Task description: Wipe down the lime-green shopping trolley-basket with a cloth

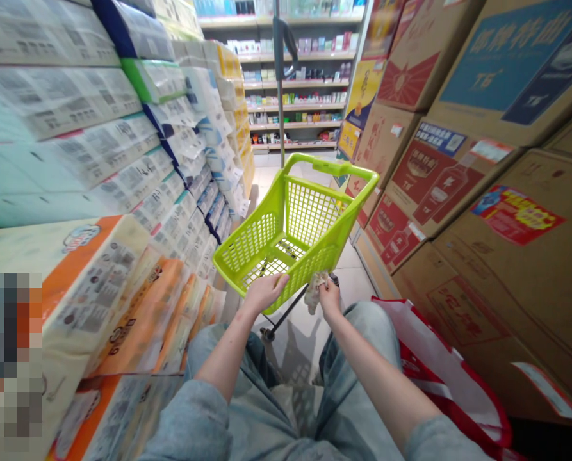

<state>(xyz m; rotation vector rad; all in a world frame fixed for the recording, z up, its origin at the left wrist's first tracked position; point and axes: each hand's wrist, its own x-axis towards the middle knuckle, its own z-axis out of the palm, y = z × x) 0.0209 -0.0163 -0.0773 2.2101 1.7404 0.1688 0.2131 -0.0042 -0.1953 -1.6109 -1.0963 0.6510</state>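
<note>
While stacks of wrapped paper packs point(88, 96) line the left side of the aisle, with a pixelated patch hiding part of the lower edge, orange-and-white tissue packs point(127, 314) sit nearer the person, just beside the left leg. Next comes the left hand point(266, 293), at the near edge of a lime-green basket cart point(331, 240); its thumb lies toward the rim, but its other fingers are mostly hidden, so how firmly it grips cannot be told. The cart stands on the tiled floor point(261, 176) in front of the person's knees, its basket tilted, with a black wheel point(268, 334) beneath. A grey pole point(280, 121) with a handle rises at its far side, before shelves point(309, 85) of small goods. To the right, the right hand point(330, 298) is closed around a crumpled, pale cloth point(313, 296), close by the basket's outer wall. Beside the right leg is a red-and-white bag point(439, 358), and printed cardboard boxes point(463, 173) are stacked along the right side.
</note>
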